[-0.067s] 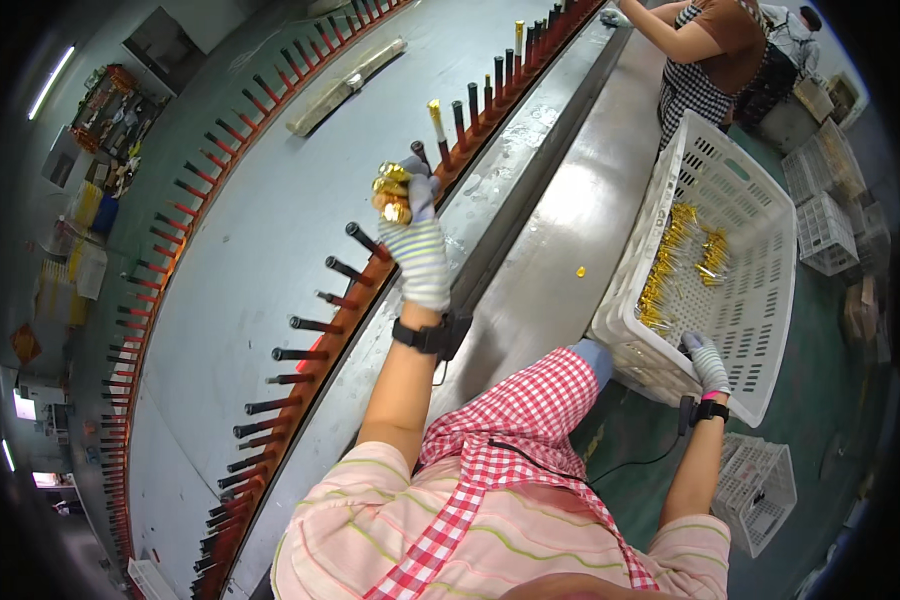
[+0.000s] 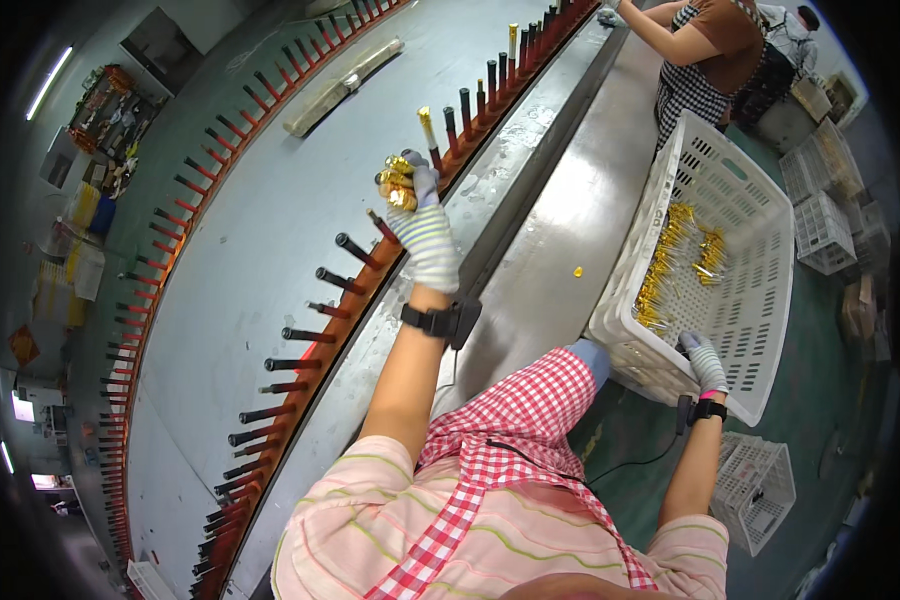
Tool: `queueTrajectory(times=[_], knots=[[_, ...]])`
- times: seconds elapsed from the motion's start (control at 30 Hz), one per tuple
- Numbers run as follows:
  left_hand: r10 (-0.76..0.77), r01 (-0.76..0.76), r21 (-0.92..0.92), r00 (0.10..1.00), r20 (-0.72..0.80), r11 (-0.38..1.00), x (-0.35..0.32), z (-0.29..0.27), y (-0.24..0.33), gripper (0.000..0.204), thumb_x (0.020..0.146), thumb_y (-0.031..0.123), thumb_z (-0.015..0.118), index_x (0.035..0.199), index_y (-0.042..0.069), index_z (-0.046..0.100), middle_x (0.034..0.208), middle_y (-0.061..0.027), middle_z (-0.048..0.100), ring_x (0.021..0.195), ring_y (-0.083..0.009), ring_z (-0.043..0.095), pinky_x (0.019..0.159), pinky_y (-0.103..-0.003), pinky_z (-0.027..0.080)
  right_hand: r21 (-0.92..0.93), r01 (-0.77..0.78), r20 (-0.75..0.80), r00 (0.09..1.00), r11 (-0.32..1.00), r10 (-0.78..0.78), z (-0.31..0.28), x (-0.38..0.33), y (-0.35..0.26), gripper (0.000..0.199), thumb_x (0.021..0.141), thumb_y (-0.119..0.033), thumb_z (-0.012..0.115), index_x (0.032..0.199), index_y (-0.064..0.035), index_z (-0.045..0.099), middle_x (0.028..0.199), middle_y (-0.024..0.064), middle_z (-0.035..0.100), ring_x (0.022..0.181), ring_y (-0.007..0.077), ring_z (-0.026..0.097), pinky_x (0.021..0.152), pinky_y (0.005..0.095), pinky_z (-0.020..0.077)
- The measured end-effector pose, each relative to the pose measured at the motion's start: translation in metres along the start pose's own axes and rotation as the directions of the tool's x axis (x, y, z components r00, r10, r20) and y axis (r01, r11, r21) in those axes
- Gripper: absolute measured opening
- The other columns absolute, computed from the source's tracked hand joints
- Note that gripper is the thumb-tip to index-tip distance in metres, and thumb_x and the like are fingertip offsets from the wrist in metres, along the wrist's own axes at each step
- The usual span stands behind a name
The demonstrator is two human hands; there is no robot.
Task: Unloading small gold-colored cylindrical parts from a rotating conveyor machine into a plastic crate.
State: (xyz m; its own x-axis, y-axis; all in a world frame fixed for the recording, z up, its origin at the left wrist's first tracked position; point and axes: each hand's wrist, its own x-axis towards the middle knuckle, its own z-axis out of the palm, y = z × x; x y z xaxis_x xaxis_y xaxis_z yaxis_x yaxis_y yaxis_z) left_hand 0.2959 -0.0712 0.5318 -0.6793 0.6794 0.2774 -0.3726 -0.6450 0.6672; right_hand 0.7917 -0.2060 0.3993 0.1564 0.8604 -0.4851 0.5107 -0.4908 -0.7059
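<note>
My left hand (image 2: 417, 205), in a striped grey-tipped glove, is closed round a bunch of shiny gold-coloured pieces (image 2: 398, 183). It hovers over the row of black-topped pegs (image 2: 355, 250) on the curved conveyor edge, beside a peg bearing a gold-topped piece (image 2: 428, 135). Its fingers hide part of the bunch and the pegs behind. My right hand (image 2: 705, 362), gloved alike, reaches over the near end of the white slotted crate (image 2: 760, 250), fingers partly stretched out with nothing visible in them. In that crate lie many gold-topped pieces with thin clear stems (image 2: 665, 265).
A steel bench (image 2: 560, 225) runs beside the conveyor, with a small gold bit (image 2: 578, 272) on it. A long wrapped bar (image 2: 342, 88) lies on the grey inner surface. A co-worker (image 2: 695, 50) stands at far right. More white crates (image 2: 755, 490) stand on the floor.
The pegs have shifted along the conveyor toward the lower left. My left hand has moved slightly right with its bunch. My right hand stays nearly in place at the crate.
</note>
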Motion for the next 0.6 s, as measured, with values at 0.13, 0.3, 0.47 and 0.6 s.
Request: queueTrajectory(times=[0.13, 0.3, 0.47, 0.6], knots=[[0.143, -0.068, 0.340, 0.969, -0.203, 0.938, 0.014, 0.009, -0.024, 0.024, 0.086, 0.001, 0.059, 0.111, -0.002, 0.057, 0.103, -0.0057, 0.063, 0.089, -0.0149, 0.059, 0.079, -0.026, 0.048, -0.005, 0.010, -0.024, 1.000, 1.000, -0.010, 0.002, -0.002, -0.001, 0.042, 0.091, -0.035, 0.054, 0.106, 0.0028, 0.062, 0.081, 0.0077, 0.064, 0.072, 0.0161, 0.056, 0.071, 0.0309, 0.0450], [0.188, -0.020, 0.481, 0.934, -0.305, 0.876, 0.022, 0.002, -0.034, 0.031, 0.087, 0.012, 0.062, 0.113, -0.002, 0.056, 0.101, -0.0074, 0.064, 0.086, -0.0159, 0.057, 0.081, -0.029, 0.045, 0.002, -0.010, -0.015, 1.000, 1.000, 0.010, -0.003, 0.002, 0.010, 0.040, 0.089, -0.036, 0.055, 0.104, 0.0008, 0.062, 0.081, 0.0065, 0.064, 0.072, 0.0163, 0.056, 0.072, 0.0306, 0.0447], [0.172, -0.197, -0.051, 0.935, -0.309, 0.979, 0.039, -0.024, -0.031, 0.006, 0.088, 0.001, 0.049, 0.093, 0.002, 0.053, 0.071, -0.0007, 0.040, 0.054, -0.0106, 0.035, 0.045, -0.023, 0.029, 0.027, -0.017, 0.002, 1.000, 0.999, 0.017, 0.001, 0.004, 0.003, 0.041, 0.089, -0.036, 0.055, 0.106, 0.0011, 0.062, 0.082, 0.0068, 0.064, 0.073, 0.0158, 0.057, 0.072, 0.0301, 0.0455], [0.317, -0.201, 0.326, 0.879, -0.357, 0.924, 0.041, -0.038, -0.016, 0.008, 0.089, 0.007, 0.052, 0.096, 0.003, 0.052, 0.073, -0.0011, 0.043, 0.059, -0.0101, 0.039, 0.049, -0.023, 0.034, 0.053, -0.016, -0.028, 0.999, 0.998, 0.017, 0.001, 0.004, 0.005, 0.043, 0.090, -0.036, 0.055, 0.108, 0.0016, 0.062, 0.084, 0.0072, 0.065, 0.074, 0.0161, 0.057, 0.072, 0.0302, 0.0457]])
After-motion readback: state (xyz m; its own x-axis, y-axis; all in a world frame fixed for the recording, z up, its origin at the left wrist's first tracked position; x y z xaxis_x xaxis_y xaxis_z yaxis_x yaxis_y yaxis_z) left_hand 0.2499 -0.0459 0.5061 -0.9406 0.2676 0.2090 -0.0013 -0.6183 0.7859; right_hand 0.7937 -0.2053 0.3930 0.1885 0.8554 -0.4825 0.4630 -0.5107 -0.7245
